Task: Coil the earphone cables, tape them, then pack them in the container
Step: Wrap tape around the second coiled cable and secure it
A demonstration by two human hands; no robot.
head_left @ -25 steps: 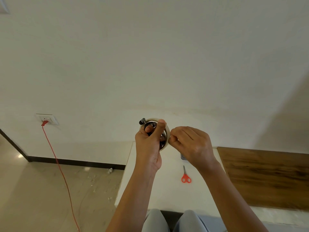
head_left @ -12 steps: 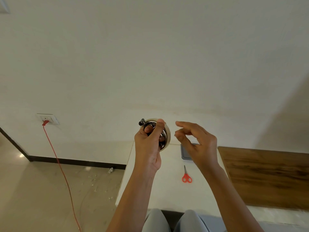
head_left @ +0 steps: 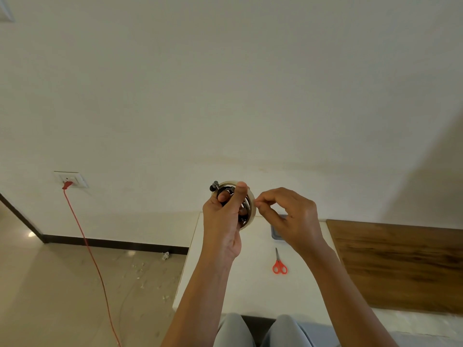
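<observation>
Taping is in hand, we judge: our left hand [head_left: 223, 229] grips the coiled earphone cable [head_left: 223, 195] and tape roll [head_left: 251, 214] together above the table's [head_left: 255, 291] far edge. Our right hand [head_left: 293, 219] pinches the roll's rim. Next we must peel a strip free without loosening the coil.

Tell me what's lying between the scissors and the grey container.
Nothing. In the head view only a short stretch of bare white table separates the scissors from the container, whose far side the right hand partly hides.
</observation>
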